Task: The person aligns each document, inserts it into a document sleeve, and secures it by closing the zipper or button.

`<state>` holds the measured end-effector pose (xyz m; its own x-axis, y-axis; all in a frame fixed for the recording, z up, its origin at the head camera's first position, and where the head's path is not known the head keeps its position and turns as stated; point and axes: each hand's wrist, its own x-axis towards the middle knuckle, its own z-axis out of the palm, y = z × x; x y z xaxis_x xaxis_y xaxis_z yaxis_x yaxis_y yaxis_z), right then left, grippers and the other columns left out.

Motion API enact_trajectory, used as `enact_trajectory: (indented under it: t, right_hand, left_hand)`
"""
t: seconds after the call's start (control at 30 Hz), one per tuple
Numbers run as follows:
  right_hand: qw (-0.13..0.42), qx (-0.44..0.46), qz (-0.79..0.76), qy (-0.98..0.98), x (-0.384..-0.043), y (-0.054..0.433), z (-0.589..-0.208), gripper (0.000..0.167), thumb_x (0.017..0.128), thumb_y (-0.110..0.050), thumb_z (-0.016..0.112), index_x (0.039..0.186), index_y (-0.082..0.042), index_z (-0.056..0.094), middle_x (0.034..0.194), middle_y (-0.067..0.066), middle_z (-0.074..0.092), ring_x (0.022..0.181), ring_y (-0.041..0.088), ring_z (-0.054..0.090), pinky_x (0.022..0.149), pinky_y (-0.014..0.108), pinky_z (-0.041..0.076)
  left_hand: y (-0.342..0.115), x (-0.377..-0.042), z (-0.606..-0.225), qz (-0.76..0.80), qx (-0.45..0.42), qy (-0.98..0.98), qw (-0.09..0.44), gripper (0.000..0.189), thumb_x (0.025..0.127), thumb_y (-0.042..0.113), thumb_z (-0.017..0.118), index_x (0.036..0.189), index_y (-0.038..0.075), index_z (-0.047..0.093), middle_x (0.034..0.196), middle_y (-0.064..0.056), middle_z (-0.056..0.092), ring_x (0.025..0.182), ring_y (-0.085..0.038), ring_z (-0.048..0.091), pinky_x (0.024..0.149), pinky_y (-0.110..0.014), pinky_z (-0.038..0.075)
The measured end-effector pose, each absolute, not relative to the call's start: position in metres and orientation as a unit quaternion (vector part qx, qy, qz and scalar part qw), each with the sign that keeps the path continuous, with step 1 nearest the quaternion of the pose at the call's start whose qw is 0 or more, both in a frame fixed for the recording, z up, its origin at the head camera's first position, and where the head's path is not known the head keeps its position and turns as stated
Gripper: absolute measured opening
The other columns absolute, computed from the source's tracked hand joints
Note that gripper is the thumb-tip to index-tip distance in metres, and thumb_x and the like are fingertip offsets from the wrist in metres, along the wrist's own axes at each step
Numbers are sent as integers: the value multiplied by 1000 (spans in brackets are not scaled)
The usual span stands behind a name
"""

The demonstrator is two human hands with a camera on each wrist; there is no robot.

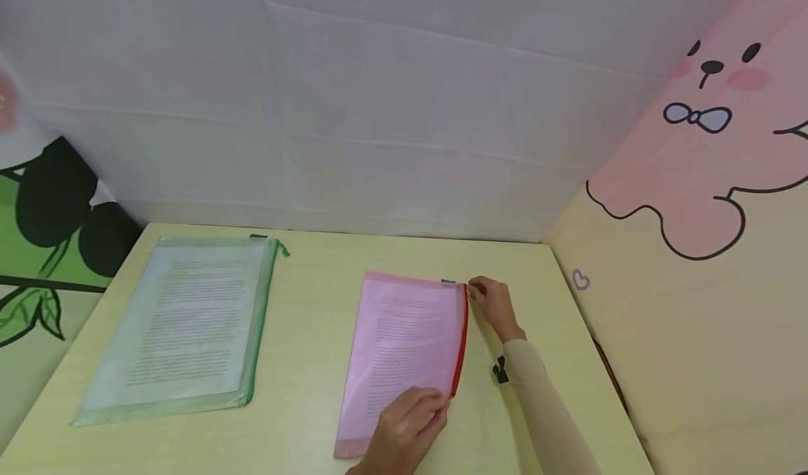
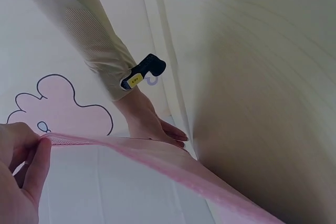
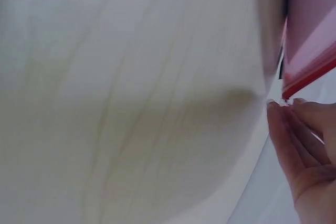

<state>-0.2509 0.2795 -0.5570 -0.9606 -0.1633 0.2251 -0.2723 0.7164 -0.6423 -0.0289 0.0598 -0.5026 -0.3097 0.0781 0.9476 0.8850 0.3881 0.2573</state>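
Observation:
A pink zip document pouch (image 1: 404, 349) with a printed sheet inside lies at mid-table in the head view, its red zip edge (image 1: 462, 335) facing right. My left hand (image 1: 407, 426) pinches the pouch near the lower end of that edge. In the left wrist view, the left thumb and fingers (image 2: 37, 166) grip the pink mesh border. At the top end of the zip, my right hand (image 1: 492, 303) pinches a small piece between thumb and fingers; the right wrist view shows the right hand (image 3: 310, 150) at the red corner. The held piece is mostly hidden by the fingertips.
A green zip pouch (image 1: 183, 328) with a printed sheet lies on the left of the pale wooden table (image 1: 309, 363). A white cloth wall (image 1: 391, 131) stands behind, and a side wall with a pink bear (image 1: 701, 173) is at the right. A black wrist device (image 1: 501, 371) sits by the right sleeve.

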Motion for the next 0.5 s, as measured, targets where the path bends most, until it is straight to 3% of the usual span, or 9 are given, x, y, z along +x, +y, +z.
enact_trajectory:
  t: [0.13,0.37,0.5]
  right_hand:
    - [53,123,359,-924,-245,280,-554,14,98,-4,68,107,6,74,94,17,75,81,25,73,71,39,61]
    - [13,107,368,-923,-233,287,-549,14,99,-8,68,103,3,75,90,12,75,73,18,70,66,31,57]
    - [-24,87,404,-910,-221,289,-542,15,99,-8,69,101,6,74,87,16,75,69,25,72,63,33,60]
  left_hand:
    - [61,-31,-503,-430,-338,-689,476,25,100,1,56,83,-5,73,82,-11,69,71,-17,66,70,-11,55]
    - [63,-31,-506,-432,-330,-691,477,24,100,1,56,83,-4,73,83,-11,69,70,-17,65,69,-11,54]
    - [65,-31,-506,-429,-329,-692,478,24,100,2,57,83,-4,73,82,-11,69,71,-17,65,69,-12,55]
